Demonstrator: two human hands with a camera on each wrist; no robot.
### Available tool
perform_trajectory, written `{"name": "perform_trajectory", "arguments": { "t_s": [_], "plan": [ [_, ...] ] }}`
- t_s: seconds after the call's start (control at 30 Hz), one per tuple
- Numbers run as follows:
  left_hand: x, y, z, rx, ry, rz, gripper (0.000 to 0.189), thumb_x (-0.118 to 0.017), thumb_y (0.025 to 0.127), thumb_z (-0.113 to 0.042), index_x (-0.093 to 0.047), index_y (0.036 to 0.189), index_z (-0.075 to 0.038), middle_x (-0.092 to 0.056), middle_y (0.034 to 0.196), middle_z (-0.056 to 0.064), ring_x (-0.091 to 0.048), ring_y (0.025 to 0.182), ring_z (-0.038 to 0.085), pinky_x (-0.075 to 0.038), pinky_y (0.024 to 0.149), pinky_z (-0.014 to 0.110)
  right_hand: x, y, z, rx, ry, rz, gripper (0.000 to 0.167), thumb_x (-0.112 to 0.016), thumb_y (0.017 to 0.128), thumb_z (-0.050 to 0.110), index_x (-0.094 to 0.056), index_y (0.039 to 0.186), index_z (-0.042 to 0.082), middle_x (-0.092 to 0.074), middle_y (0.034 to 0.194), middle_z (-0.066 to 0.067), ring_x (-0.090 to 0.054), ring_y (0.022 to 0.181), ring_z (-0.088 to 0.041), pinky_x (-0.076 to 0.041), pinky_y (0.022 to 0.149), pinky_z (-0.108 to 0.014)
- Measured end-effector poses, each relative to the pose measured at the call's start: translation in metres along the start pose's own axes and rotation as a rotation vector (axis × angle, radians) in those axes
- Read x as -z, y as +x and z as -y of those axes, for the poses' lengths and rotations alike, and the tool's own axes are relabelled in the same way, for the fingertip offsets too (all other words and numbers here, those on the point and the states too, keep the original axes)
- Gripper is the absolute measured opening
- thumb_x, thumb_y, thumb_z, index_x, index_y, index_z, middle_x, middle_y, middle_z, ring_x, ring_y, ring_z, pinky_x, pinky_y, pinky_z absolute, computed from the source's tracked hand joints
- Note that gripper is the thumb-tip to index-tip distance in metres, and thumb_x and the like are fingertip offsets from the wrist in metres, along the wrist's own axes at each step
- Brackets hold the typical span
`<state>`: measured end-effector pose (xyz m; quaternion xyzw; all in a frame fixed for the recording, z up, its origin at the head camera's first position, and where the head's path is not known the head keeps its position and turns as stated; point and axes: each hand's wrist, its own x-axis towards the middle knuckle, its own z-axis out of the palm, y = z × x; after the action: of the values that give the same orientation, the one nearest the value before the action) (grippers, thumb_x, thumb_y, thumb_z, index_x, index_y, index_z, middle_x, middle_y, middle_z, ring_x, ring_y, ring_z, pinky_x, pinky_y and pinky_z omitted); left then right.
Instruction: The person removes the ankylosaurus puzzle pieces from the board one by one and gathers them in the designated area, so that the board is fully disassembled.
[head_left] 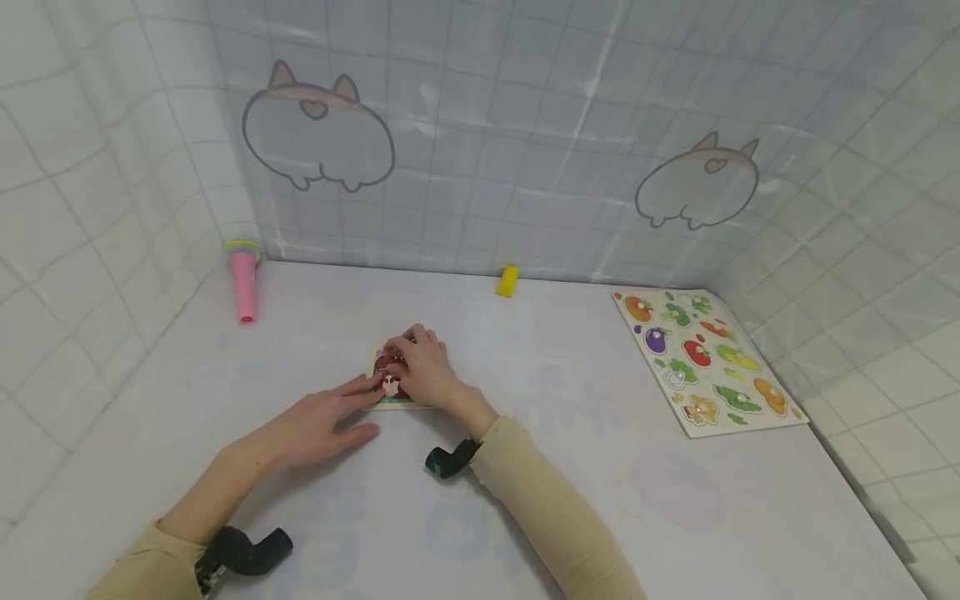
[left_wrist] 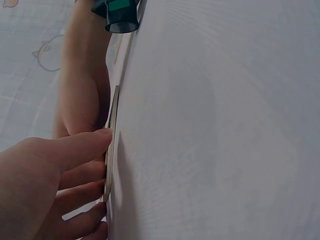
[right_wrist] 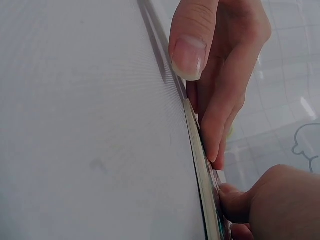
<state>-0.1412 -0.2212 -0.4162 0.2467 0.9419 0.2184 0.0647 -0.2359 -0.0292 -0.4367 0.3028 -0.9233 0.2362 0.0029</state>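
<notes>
A small flat picture board (head_left: 392, 386) with a cartoon figure in reddish brown and a green lower strip lies on the white table. My left hand (head_left: 322, 425) reaches in from the left, its fingers extended with the tips on the board's left part and the thumb apart near the front corner. Bent fingers of my right hand (head_left: 427, 367) come over the board's right and far part, covering much of the picture. In the right wrist view, my right thumb touches the board's face. I cannot tell whether the right fingers pinch a piece there.
A vegetable peg puzzle (head_left: 705, 358) lies on the right of the table. By the back wall sits a small yellow block (head_left: 507, 281). A pink toy microphone (head_left: 243, 283) lies at the back left. Tiled-pattern walls (head_left: 480, 142) enclose the table on three sides.
</notes>
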Motion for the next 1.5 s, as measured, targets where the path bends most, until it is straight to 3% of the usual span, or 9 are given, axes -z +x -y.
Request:
{"name": "perform_trajectory", "arguments": {
  "t_s": [0.27, 0.73, 1.1, 1.27, 1.5],
  "plan": [
    [0.0006, -0.0002, -0.0028, 0.013, -0.005, 0.017, 0.061, -0.065, 0.096, -0.042, -0.051, 0.147, -0.01, -0.038, 0.157, 0.019, -0.039, 0.143, 0.042, -0.04, 0.108, 0.059, -0.0002, -0.0003, 0.0005, -0.011, 0.013, 0.012, 0.029, -0.061, 0.1, 0.023, -0.059, 0.129, 0.018, -0.05, 0.128, -0.004, -0.046, 0.114, -0.021, -0.039, 0.093, -0.036],
    [-0.0018, -0.0016, -0.002, 0.014, -0.009, 0.008, 0.061, -0.065, 0.096, -0.042, -0.051, 0.147, -0.01, -0.037, 0.158, 0.019, -0.039, 0.143, 0.041, -0.04, 0.108, 0.059, 0.0018, -0.0004, 0.0004, 0.012, 0.12, -0.018, 0.036, -0.065, 0.098, 0.02, -0.062, 0.133, 0.015, -0.056, 0.12, -0.006, -0.052, 0.108, -0.02, -0.034, 0.083, -0.031],
    [-0.0008, -0.0021, -0.0008, 0.016, 0.006, 0.012, 0.062, -0.064, 0.096, -0.044, -0.051, 0.147, -0.011, -0.038, 0.158, 0.017, -0.04, 0.142, 0.04, -0.041, 0.107, 0.058, 0.0034, 0.0006, -0.0004, -0.013, 0.2, -0.04, 0.031, -0.068, 0.096, 0.02, -0.064, 0.127, 0.016, -0.062, 0.107, -0.003, -0.061, 0.099, -0.014, -0.041, 0.09, -0.035],
    [-0.001, -0.0018, -0.0009, 0.011, 0.01, 0.007, 0.061, -0.065, 0.096, -0.042, -0.052, 0.147, -0.011, -0.038, 0.158, 0.018, -0.041, 0.142, 0.041, -0.042, 0.107, 0.058, 0.0038, 0.0004, -0.001, -0.018, 0.251, -0.062, 0.03, -0.07, 0.095, 0.018, -0.066, 0.124, 0.014, -0.062, 0.104, -0.003, -0.065, 0.093, -0.012, -0.048, 0.088, -0.029],
    [-0.0004, -0.0019, -0.0012, 0.002, 0.016, -0.002, 0.06, -0.065, 0.096, -0.041, -0.052, 0.146, -0.011, -0.038, 0.159, 0.014, -0.04, 0.142, 0.039, -0.042, 0.107, 0.058, 0.0051, 0.0008, -0.0001, -0.031, 0.323, -0.081, 0.026, -0.07, 0.094, 0.015, -0.067, 0.12, 0.014, -0.067, 0.102, -0.003, -0.065, 0.088, -0.009, -0.047, 0.078, -0.019]
  ]
}}
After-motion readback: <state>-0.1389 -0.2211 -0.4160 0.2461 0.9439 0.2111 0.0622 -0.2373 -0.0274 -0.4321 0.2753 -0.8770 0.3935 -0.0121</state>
